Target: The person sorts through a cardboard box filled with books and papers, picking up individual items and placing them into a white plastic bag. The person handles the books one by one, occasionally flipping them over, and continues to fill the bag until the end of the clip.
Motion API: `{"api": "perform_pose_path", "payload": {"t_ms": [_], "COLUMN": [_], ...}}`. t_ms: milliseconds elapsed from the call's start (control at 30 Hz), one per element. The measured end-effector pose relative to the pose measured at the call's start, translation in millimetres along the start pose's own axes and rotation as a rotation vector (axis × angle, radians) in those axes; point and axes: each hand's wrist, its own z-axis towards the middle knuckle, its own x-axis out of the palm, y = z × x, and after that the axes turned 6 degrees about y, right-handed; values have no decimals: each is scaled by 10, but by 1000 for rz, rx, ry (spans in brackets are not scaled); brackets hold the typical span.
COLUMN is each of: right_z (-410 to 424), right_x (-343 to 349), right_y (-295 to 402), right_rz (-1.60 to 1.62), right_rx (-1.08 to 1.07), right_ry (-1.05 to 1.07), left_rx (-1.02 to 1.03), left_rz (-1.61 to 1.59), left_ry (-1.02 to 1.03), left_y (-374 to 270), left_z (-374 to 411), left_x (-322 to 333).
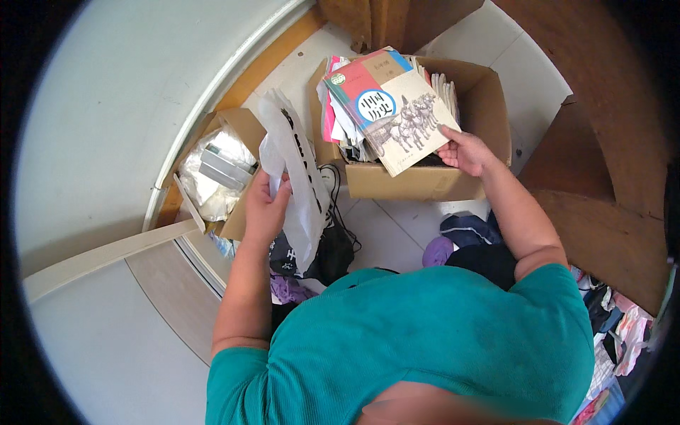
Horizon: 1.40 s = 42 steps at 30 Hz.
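Observation:
My right hand (465, 151) grips a softcover textbook (406, 114) by its lower right corner. The cover has coloured blocks and a drawing of a horse-drawn chariot. Tilted, the book lies over the large cardboard box (396, 183), which holds several upright books and papers (340, 119). In my left hand (269, 202) is a thin white sheet (295, 196), creased and marked with black brush-like strokes. The sheet hangs between that box and a smaller cardboard box (234, 226). Whether the book touches what lies under it is hidden.
The small box holds clear plastic wrapping (212, 204) and a grey box-like item (226, 169). A black bag (334, 249) with cords lies on the tiled floor (385, 228). Brown wooden furniture (574, 154) stands at the right, near piled clothes (624, 329). A wall (122, 95) bounds the left.

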Motion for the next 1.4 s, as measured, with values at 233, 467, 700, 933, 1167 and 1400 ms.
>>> {"api": "perform_pose_path", "payload": {"t_ms": [233,467,700,933,1167,1400], "right_z": [-5,-166,-104,-42,-776,-349], "right_x": [179,219,165,174,1794,1897], "right_y": [-11,74,3,-47,130,-69], "right_rz": [-341,-262,-110,-916,-880,-1099], "right_rx": [-344,-524,-481,-698,-665,-693], "right_ry": [-256,-201,-62,-671,125,-18], "left_rx": [61,23,34,48,-41,83], "left_rz": [-6,-5,37,48,-158,-120], "left_ry": [-1,5,9,23,209,227], "left_y": [39,81,-11,-12,-38,-79], "left_z": [-25,-34,-70,-49,-93,-31], "left_x": [40,76,154,134,361,236]}}
